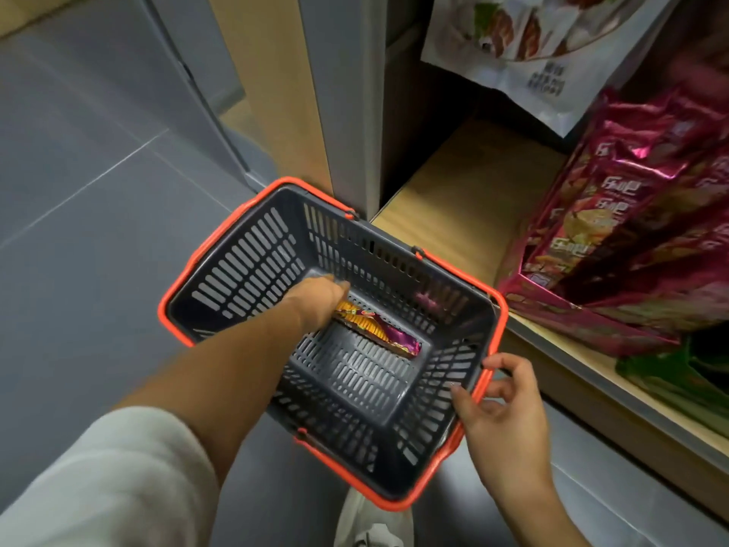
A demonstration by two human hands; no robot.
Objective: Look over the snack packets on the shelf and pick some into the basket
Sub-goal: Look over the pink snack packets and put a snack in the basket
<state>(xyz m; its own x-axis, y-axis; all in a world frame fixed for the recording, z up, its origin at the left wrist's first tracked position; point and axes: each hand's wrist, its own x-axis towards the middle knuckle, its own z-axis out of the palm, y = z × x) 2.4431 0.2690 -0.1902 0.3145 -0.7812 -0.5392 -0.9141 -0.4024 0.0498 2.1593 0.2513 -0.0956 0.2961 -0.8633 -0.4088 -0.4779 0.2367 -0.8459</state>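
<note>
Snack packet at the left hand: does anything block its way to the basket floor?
Nothing visible does. The snack packet already lies low inside the basket, with the left hand at one end; the right hand pinches the rim.

Basket (252, 266) matt slotted plastic; snack packets (631, 215) glossy foil; shelf (465, 191) smooth wood.

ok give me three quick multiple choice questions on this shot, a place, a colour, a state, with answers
1. Where is the yellow-and-purple snack packet? A on the shelf; B in the basket; C on the floor.
2. The basket's rim is: A orange; B green; C white.
3. The right hand: A grips a magenta packet; B hangs free; C holds the basket's rim.
Answers: B, the left hand holds it at the basket's bottom; A, orange edge all round; C, thumb and fingers pinch the rim.
</note>
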